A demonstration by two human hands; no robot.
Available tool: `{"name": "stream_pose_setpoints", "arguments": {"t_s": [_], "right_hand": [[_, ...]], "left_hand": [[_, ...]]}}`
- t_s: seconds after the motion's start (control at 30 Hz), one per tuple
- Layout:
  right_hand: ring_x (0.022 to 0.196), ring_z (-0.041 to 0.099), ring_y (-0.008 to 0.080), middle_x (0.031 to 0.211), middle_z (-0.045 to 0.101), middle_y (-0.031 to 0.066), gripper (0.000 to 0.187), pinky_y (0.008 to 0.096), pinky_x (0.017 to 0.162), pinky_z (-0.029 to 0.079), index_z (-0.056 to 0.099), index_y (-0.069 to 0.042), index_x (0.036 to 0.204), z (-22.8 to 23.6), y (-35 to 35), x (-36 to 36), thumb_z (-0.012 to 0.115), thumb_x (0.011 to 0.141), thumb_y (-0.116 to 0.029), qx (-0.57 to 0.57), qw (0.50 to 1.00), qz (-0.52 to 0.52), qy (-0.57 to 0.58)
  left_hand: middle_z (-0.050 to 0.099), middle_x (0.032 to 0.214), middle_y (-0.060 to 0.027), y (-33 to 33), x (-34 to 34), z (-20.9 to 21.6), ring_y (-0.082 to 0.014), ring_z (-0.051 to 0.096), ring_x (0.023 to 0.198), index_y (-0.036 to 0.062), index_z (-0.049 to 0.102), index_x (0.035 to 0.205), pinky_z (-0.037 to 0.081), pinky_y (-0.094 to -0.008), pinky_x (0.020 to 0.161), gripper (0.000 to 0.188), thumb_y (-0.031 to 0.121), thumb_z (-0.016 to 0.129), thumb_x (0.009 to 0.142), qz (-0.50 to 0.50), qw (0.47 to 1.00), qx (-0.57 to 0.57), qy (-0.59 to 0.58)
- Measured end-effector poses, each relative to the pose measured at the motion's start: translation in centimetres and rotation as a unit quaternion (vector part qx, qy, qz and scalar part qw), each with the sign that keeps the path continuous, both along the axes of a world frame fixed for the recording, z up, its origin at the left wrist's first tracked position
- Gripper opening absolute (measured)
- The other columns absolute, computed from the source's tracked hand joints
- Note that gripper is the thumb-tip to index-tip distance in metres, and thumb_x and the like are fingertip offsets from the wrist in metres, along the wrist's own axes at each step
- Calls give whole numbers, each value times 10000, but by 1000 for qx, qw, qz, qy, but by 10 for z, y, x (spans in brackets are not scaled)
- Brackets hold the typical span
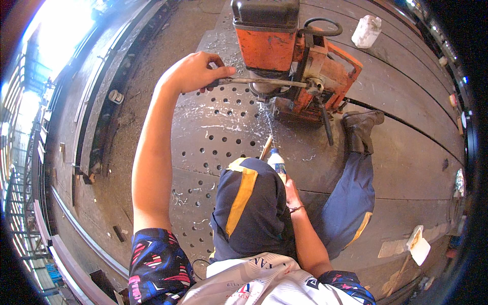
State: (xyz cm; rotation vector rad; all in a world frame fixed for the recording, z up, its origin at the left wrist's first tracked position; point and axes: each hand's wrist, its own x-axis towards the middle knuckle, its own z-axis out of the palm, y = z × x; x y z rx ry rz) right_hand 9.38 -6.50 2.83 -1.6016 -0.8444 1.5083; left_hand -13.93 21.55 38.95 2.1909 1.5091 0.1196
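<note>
An orange and black magnetic drill (265,48) stands upright on a steel plate (229,119) drilled with rows of round holes. My left hand (200,72) is closed around the outer end of the drill's long feed lever (269,81), which reaches left from the hub. Low beside my bent knee, my right hand (291,192) grips a small plastic bottle (277,162) with a blue cap. From its tip a thin stream of whitish liquid runs up to the base of the drill spindle. Part of the right hand is hidden behind my knee.
A second lever arm (326,124) hangs from the drill hub, close to my boot (361,129). Metal shavings and wet streaks lie about the holes. A white plastic container (366,31) stands at the far right; a cut-open white container (418,246) lies near right.
</note>
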Motion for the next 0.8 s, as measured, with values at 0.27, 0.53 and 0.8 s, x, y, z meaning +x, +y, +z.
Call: {"name": "stream_pose_setpoints", "arguments": {"t_s": [0.27, 0.53, 0.8], "right_hand": [[873, 633, 148, 1007, 701, 65, 350, 314, 767, 516, 636, -10, 1156, 4, 0, -1, 685, 880, -219, 4, 1000, -17, 19], [827, 650, 162, 957, 704, 67, 349, 314, 743, 520, 647, 4, 1097, -6, 0, -2, 682, 795, -168, 9, 997, -45, 57], [846, 657, 173, 965, 705, 78, 387, 326, 755, 529, 627, 4, 1127, -18, 0, -2, 705, 791, -171, 34, 998, -32, 38]], "left_hand": [[692, 704, -99, 2, -1, -3, -165, 672, 566, 24, 727, 1011, 551, -321, 570, 642, 641, 639, 855, -1, 1000, -1, -1], [691, 705, -97, 0, -1, -2, -163, 672, 565, 28, 732, 991, 550, -319, 570, 639, 645, 640, 853, -5, 1000, -1, -10], [689, 705, -97, 2, -3, -5, -161, 672, 571, 31, 734, 964, 548, -321, 577, 645, 658, 648, 839, 1, 1000, 4, -1]]}}
